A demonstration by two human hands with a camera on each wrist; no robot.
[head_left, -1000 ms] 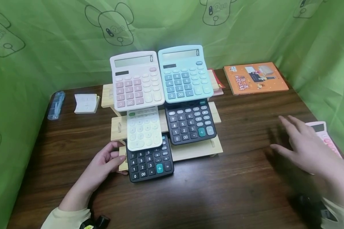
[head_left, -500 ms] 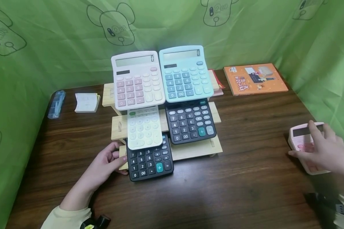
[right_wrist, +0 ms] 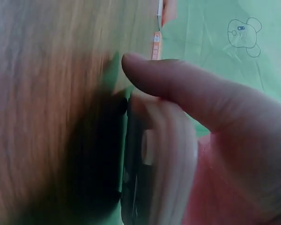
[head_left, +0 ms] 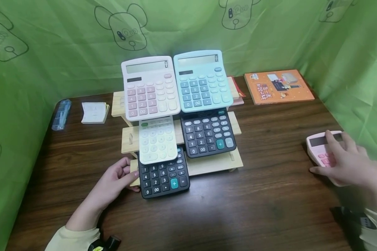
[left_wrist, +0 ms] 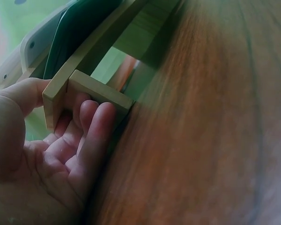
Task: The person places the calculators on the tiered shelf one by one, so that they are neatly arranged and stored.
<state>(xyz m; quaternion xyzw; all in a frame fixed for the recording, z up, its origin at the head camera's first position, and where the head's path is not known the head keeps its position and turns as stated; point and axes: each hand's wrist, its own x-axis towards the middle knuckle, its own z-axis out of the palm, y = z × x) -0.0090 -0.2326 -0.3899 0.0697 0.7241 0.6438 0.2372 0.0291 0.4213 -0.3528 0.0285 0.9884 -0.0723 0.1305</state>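
Observation:
My left hand (head_left: 117, 176) grips the near left end of a stepped wooden stand (head_left: 130, 139). In the left wrist view its thumb presses the step's edge (left_wrist: 50, 101), with curled fingers beneath. On the stand sit a lilac-white calculator (head_left: 150, 87), a light-blue calculator (head_left: 203, 82), a pale cream calculator (head_left: 158, 141) and two black calculators (head_left: 208, 134). Far to the right, my right hand (head_left: 348, 164) holds a small pink calculator (head_left: 317, 148), partly covering its keys. The right wrist view shows the pink calculator (right_wrist: 171, 154) blurred and edge-on, beside the thumb.
An orange book (head_left: 279, 87) lies at the back right of the dark wood table (head_left: 254, 209). A white notepad (head_left: 94, 113) and a translucent blue case (head_left: 61, 115) lie at the back left. Green cloth (head_left: 188, 28) hangs around the back and sides.
My right hand has come onto the pink calculator, and the calculator has moved left with it from the table's right edge. The left hand has stayed on the stand.

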